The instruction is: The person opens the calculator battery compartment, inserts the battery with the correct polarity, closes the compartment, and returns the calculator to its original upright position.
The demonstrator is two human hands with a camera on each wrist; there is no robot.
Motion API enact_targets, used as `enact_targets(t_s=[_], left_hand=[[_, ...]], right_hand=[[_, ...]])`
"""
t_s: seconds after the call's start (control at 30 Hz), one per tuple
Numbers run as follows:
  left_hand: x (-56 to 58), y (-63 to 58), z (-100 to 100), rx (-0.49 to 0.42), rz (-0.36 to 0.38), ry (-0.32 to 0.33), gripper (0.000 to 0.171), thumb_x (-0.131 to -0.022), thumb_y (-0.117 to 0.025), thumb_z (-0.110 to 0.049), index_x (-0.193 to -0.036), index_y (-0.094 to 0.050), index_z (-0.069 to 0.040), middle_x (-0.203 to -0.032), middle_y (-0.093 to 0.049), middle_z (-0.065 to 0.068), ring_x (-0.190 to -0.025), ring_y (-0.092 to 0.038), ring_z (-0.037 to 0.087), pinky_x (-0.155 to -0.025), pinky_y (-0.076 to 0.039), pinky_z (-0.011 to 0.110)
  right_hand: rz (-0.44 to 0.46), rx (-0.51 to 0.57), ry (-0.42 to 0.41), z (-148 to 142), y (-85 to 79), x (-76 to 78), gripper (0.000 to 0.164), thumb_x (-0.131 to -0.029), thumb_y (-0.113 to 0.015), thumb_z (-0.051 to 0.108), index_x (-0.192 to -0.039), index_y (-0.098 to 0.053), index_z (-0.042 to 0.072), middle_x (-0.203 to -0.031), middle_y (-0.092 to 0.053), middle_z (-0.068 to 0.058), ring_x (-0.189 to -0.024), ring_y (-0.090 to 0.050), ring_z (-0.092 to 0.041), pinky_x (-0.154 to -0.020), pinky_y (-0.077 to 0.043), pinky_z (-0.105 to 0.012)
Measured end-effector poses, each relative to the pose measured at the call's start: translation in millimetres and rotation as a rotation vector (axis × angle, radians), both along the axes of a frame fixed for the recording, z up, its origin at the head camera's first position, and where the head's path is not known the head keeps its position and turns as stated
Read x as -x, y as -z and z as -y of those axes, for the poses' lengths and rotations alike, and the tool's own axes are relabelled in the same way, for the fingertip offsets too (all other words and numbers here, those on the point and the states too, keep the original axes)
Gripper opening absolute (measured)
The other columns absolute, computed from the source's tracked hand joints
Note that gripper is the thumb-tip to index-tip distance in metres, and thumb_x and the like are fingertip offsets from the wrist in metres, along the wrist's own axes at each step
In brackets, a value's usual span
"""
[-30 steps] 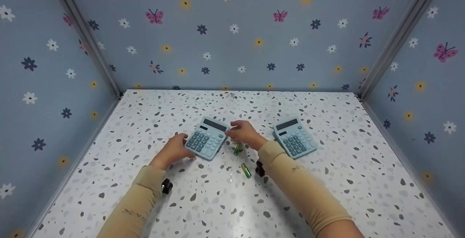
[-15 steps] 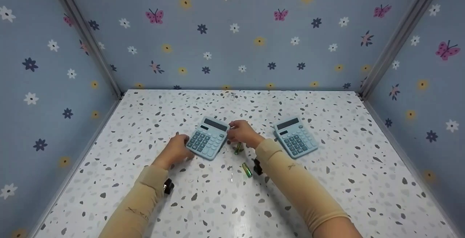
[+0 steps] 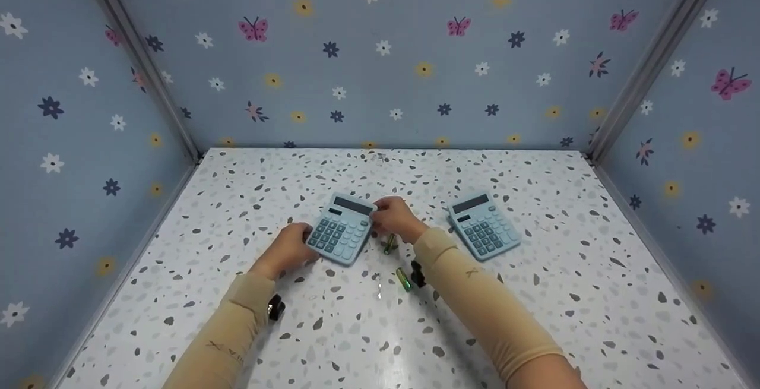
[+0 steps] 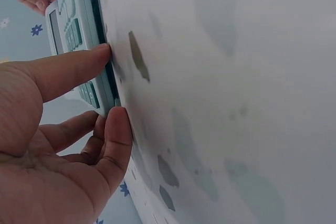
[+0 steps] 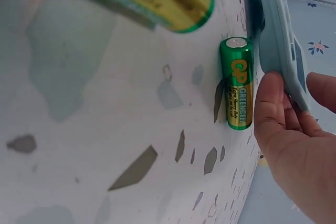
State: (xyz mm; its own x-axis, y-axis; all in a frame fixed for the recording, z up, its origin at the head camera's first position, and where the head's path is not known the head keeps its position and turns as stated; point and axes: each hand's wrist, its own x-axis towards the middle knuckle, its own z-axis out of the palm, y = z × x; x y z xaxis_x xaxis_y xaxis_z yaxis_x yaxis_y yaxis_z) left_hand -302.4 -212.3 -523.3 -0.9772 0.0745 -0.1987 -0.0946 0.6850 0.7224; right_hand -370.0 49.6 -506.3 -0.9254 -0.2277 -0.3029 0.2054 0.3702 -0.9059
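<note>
holding calculator (image 3: 340, 231), left hand (image 3: 288, 250), right hand (image 3: 396, 218), fingers (image 5: 292, 116) partly hidden

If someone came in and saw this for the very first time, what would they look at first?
Probably the left calculator, pale blue, with the left hand and right hand holding its opposite sides. Next might come its lookalike, the right calculator, and the two shiny green batteries on the near side of the right hand. Behind it all, pink butterflies brighten the blue wall.
</note>
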Motion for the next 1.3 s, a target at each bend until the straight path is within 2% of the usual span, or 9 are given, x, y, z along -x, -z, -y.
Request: enact_targets(t_s=[0.13,0.23,0.33,0.5,0.6,0.7,0.87,1.1,1.3], left_hand=[[0.6,-1.5,-2,-0.005,-0.008,0.009,0.064,-0.084,-0.077,-0.001,-0.144,-0.056,0.010,-0.136,-0.065,0.023,-0.128,-0.062,0.038,-0.123,-0.044,0.057],[1.1,-4.3,-2,-0.024,0.002,0.001,0.065,-0.083,-0.077,-0.001,-0.144,-0.057,0.008,-0.139,-0.064,0.023,-0.131,-0.061,0.038,-0.125,-0.042,0.057],[1.4,-7.9,-2,-0.041,-0.009,0.005,0.067,-0.082,-0.079,-0.001,-0.145,-0.056,0.008,-0.140,-0.064,0.023,-0.131,-0.061,0.038,-0.123,-0.043,0.056],[3.3,-14.0,-3,-0.074,-0.054,0.037,0.065,-0.087,-0.079,0.000,-0.146,-0.055,0.013,-0.136,-0.067,0.026,-0.123,-0.066,0.036,-0.110,-0.055,0.051],[4.0,-16.7,-4,-0.099,-0.067,0.049,0.064,-0.088,-0.078,0.000,-0.147,-0.056,0.013,-0.134,-0.069,0.025,-0.121,-0.068,0.034,-0.105,-0.058,0.049],[4.2,-18.2,-5,-0.113,-0.083,0.058,0.064,-0.088,-0.079,-0.002,-0.147,-0.057,0.011,-0.133,-0.070,0.023,-0.121,-0.068,0.033,-0.107,-0.057,0.048],[2.3,-20.8,-9,-0.149,-0.129,0.070,0.067,-0.088,-0.080,-0.002,-0.150,-0.056,0.010,-0.137,-0.069,0.023,-0.119,-0.069,0.032,-0.103,-0.059,0.045],[-1.8,-25.3,-17,-0.205,-0.121,0.063,0.075,-0.091,-0.081,-0.004,-0.157,-0.049,0.009,-0.148,-0.063,0.025,-0.117,-0.067,0.030,-0.092,-0.061,0.033],[-4.7,-26.7,-23,-0.208,-0.180,0.083,0.073,-0.091,-0.085,-0.009,-0.155,-0.054,0.005,-0.143,-0.067,0.021,-0.113,-0.067,0.028,-0.090,-0.060,0.035]], right_hand=[[0.011,-0.021,0.009,-1,-2.3,1.1,0.031,-0.109,-0.063,0.011,-0.137,-0.064,0.000,-0.129,-0.072,-0.016,-0.105,-0.075,-0.023,-0.099,-0.061,-0.040],[0.041,-0.052,0.018,-3,-4.4,2.7,0.031,-0.109,-0.064,0.015,-0.137,-0.065,0.004,-0.127,-0.075,-0.013,-0.106,-0.076,-0.023,-0.111,-0.054,-0.055],[0.046,-0.047,0.016,-6,-5.8,5.1,0.031,-0.108,-0.065,0.015,-0.137,-0.064,0.004,-0.126,-0.075,-0.012,-0.102,-0.076,-0.020,-0.113,-0.052,-0.058],[-0.010,0.021,-0.006,-14,-8.3,6.0,0.033,-0.108,-0.063,0.008,-0.139,-0.064,-0.003,-0.127,-0.072,-0.018,-0.095,-0.074,-0.017,-0.098,-0.064,-0.038],[-0.041,0.038,-0.010,-19,-9.7,5.4,0.038,-0.109,-0.062,0.007,-0.145,-0.062,-0.006,-0.125,-0.072,-0.019,-0.092,-0.072,-0.016,-0.090,-0.065,-0.031],[-0.060,0.058,-0.009,-23,-12.0,4.2,0.040,-0.108,-0.062,0.006,-0.146,-0.060,-0.008,-0.120,-0.072,-0.018,-0.088,-0.071,-0.014,-0.086,-0.065,-0.030],[-0.084,0.110,0.001,-30,-17.6,2.7,0.031,-0.108,-0.062,0.004,-0.136,-0.065,-0.008,-0.110,-0.073,-0.014,-0.085,-0.072,-0.014,-0.083,-0.065,-0.029],[-0.091,0.088,0.022,-42,-25.4,1.5,0.036,-0.108,-0.062,0.007,-0.141,-0.063,-0.006,-0.113,-0.074,-0.014,-0.089,-0.073,-0.015,-0.087,-0.065,-0.031],[-0.130,0.125,0.024,-53,-30.8,-2.7,0.028,-0.108,-0.062,0.006,-0.133,-0.066,-0.007,-0.107,-0.074,-0.013,-0.085,-0.073,-0.015,-0.083,-0.065,-0.029]])
